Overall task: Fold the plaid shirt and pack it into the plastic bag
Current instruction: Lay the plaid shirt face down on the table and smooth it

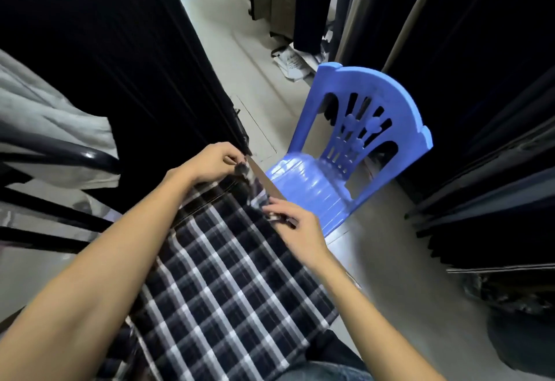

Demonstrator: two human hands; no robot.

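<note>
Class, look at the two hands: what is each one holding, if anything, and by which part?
Both grip the plaid shirt at its far edge: the left hand pinches one corner, the right hand the other, stretching that edge taut between them.

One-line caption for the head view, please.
Both hands, left and right, pinch the far edge of the plaid shirt beside a blue plastic chair.
</note>
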